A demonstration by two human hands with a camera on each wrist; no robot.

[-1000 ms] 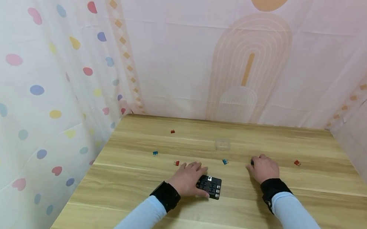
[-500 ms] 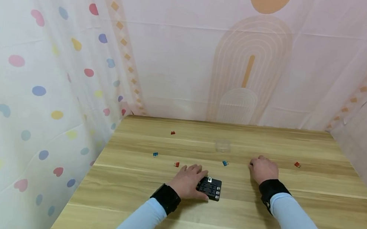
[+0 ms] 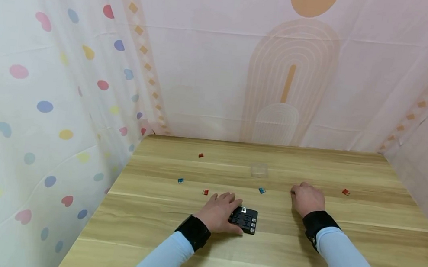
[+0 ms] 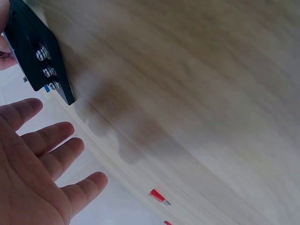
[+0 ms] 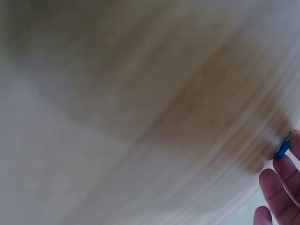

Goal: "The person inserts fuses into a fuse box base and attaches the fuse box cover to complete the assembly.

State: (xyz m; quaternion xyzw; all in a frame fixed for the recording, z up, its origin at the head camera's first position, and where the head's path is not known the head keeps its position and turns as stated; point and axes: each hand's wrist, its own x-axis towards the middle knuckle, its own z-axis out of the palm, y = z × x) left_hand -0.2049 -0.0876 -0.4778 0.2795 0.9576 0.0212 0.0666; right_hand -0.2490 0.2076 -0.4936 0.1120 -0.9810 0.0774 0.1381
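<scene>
My left hand (image 3: 218, 213) lies over the left side of a black fuse block (image 3: 248, 220), its thumb along the near edge. In the left wrist view, the fingers of that hand (image 4: 33, 173) are spread and fairly straight beside the block (image 4: 35, 51), which shows silver screws. Further right, my right hand (image 3: 309, 199) is low over the tabletop with its fingers drawn in. The right wrist view shows a blue blade fuse (image 5: 282, 149) pinched between thumb and fingertip (image 5: 283, 163). From the head view this fuse is hidden by the hand.
Loose on the wooden table (image 3: 283, 258) lie blue fuses (image 3: 262, 190) (image 3: 180, 181) and red fuses (image 3: 205, 192) (image 3: 201, 155) (image 3: 346, 191). A clear plastic cover (image 3: 259, 170) lies behind the block. Patterned curtains (image 3: 205, 71) hang behind and beside the table.
The right hand's thumb and fingers have drawn together, and the hand has stayed in about the same place. My left hand and the fuse block have stayed put.
</scene>
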